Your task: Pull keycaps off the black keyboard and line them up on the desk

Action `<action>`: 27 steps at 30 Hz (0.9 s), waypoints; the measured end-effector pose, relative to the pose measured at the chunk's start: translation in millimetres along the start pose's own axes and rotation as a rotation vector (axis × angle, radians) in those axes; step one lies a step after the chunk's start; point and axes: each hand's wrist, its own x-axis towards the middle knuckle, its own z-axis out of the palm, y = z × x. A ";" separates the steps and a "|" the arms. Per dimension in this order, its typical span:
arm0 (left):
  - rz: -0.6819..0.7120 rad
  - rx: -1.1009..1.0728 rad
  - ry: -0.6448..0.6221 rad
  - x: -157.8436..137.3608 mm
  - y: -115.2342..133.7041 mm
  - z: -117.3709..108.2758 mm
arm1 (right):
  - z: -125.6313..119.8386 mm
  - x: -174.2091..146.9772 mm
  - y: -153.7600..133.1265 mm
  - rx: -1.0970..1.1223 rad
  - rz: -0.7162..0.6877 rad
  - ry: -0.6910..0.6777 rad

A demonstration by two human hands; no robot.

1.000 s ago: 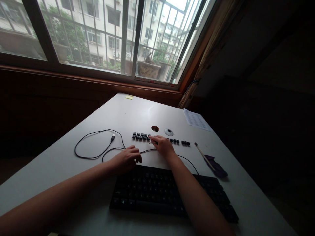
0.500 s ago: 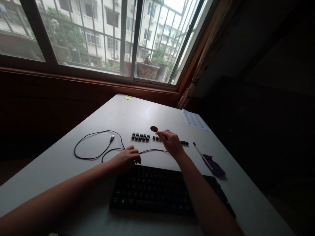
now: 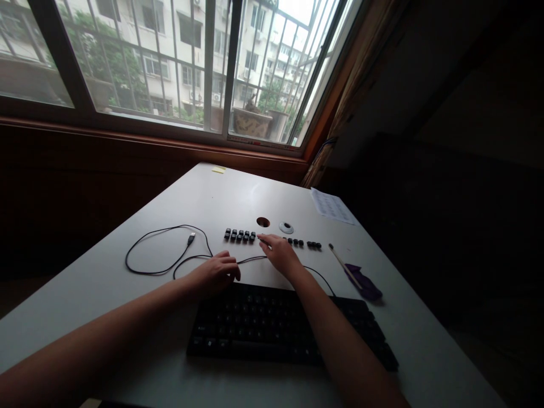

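A black keyboard point(image 3: 259, 326) lies on the white desk, partly covered by my right forearm. My left hand point(image 3: 223, 268) rests by its back left corner with the fingers curled; what is under them, if anything, is hidden. Beyond the keyboard, my right hand point(image 3: 278, 252) reaches over a row of small black keycaps, thumb and fingertips close together at a keycap point(image 3: 260, 238). Left of these fingertips stands a double row of keycaps point(image 3: 240, 236). More keycaps point(image 3: 295, 242) sit to the right of the hand, some of them hidden by it.
A black USB cable point(image 3: 155, 273) loops across the desk on the left and runs behind the keyboard. At the right, a thin brush point(image 3: 345, 266) lies across a purple cloth point(image 3: 364, 283). Behind the keycaps are a desk hole point(image 3: 263, 222), a round grommet cover point(image 3: 286, 227) and paper point(image 3: 334, 207).
My right hand has moved left and slightly toward me, to the end of the double keycap row, uncovering the round cover and several keycaps. The left hand has stayed in place.
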 end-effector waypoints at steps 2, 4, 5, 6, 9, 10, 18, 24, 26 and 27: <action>-0.002 -0.007 0.001 -0.6 0.0 0.1 | 11.3 5.4 0.2 -0.032 0.009 -0.031; -0.005 -0.014 -0.001 -0.9 0.4 0.1 | 18.6 7.7 0.0 -0.054 0.018 -0.044; -0.005 -0.017 -0.002 -0.9 0.8 -0.1 | 20.9 7.8 -0.2 -0.067 0.024 -0.049; -0.004 -0.020 -0.003 -0.8 1.4 -0.3 | 22.3 7.5 -0.3 -0.080 0.030 -0.054; -0.011 -0.026 -0.007 -0.2 3.1 -1.0 | 23.9 5.4 -0.6 -0.112 0.045 -0.069; -0.015 -0.028 -0.009 -0.2 3.5 -1.0 | 24.2 4.8 -0.6 -0.121 0.048 -0.073; -0.014 -0.015 -0.014 -1.2 1.3 0.7 | 25.2 4.2 -1.0 -0.154 0.051 -0.083; -0.010 -0.012 -0.011 -1.1 1.0 0.7 | 23.1 2.7 -1.9 -0.162 0.045 -0.088; -0.015 -0.013 -0.015 -1.0 1.0 0.7 | 22.9 2.3 -2.2 -0.162 0.042 -0.087; -0.018 -0.013 -0.018 -0.8 1.1 0.6 | 22.9 2.1 -2.2 -0.162 0.041 -0.087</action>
